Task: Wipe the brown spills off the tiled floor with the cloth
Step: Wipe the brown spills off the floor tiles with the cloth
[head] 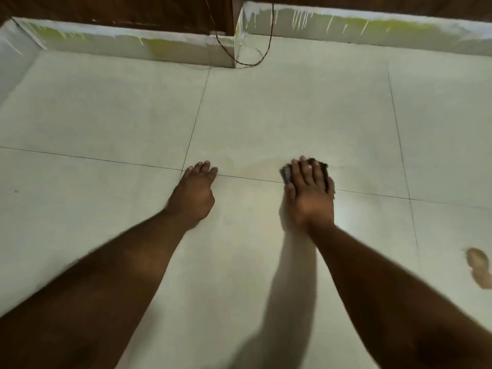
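— Under our right hand (310, 193), what do we have?

— We have the cloth (322, 167), a dark, rough-looking wad with a paler edge showing at the thumb side. Our grip there is flat: the fingers lie nearly straight on top of it and press it onto the tiled floor (292, 107), just past a grout line. Most of the cloth is hidden beneath the palm, so we cannot tell its full shape.

— And our left hand (194, 193)?

— It rests on the floor well apart from the right, holding nothing. Its fingers are bent under a little and the fingertips touch the tile right where two grout lines cross.

— Where are the spills?

— Between our hands a faint brownish smear (255, 169) lies on the tile, thin and hard to make out. A much clearer brown spill (479, 267) sits far to our right, near the edge of view, an irregular blotch with a lobed outline.

— What is the floor like?

— We see large pale square tiles, smooth and slightly glossy, with thin dark joints. A soft shadow of the right arm falls across them.

— And the room beyond?

— A low white skirting (133, 47) runs along the base of a dark brown wooden wall (119, 9), streaked with yellow-green stains and drips. It steps forward at a corner, and a thin dark wire (269, 46) hangs down there in a loop that reaches the floor.
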